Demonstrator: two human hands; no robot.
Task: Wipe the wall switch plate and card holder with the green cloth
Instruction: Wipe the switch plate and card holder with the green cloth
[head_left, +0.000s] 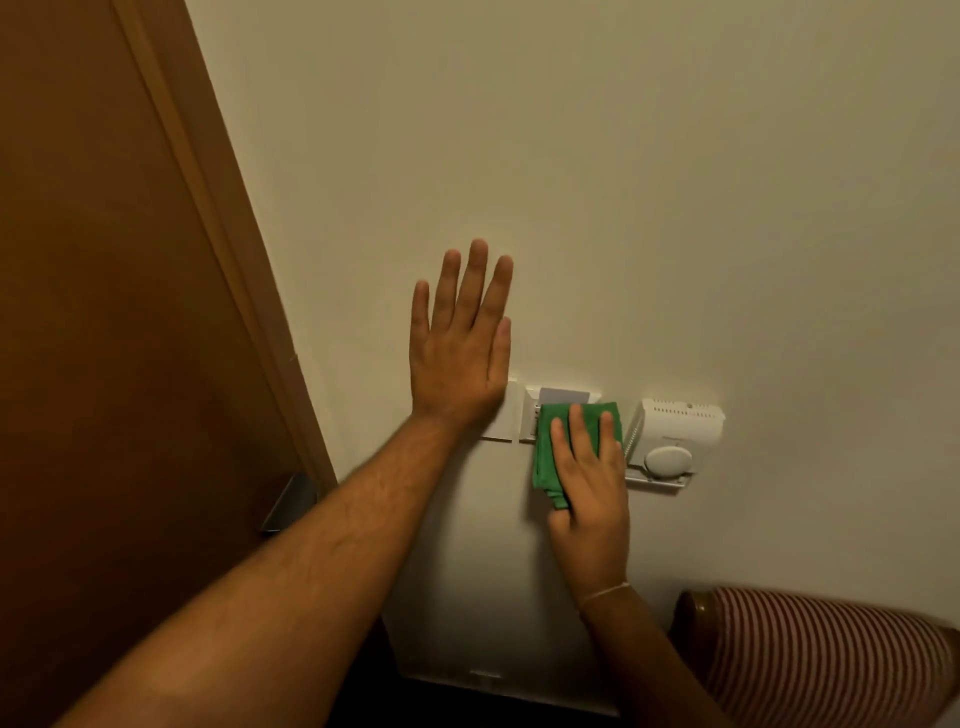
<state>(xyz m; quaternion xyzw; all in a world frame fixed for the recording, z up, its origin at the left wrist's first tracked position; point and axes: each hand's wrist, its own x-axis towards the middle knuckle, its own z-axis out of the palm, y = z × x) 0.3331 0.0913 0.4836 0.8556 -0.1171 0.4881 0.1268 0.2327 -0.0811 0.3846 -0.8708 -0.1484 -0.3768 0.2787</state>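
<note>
A folded green cloth (550, 452) is pressed flat against the wall by my right hand (589, 483), covering most of the white card holder (532, 410). A pale card (563, 395) sticks up out of the holder above the cloth. Left of the holder is the white switch plate (506, 421), its left part hidden under the heel of my left hand (460, 348). That hand lies flat on the cream wall, fingers straight and pointing up, holding nothing.
A white thermostat box (672, 441) with a round knob is fixed to the wall just right of the cloth. A brown wooden door (104, 312) with a metal handle (288, 504) stands at the left. A red-striped chair back (821, 654) is at the lower right.
</note>
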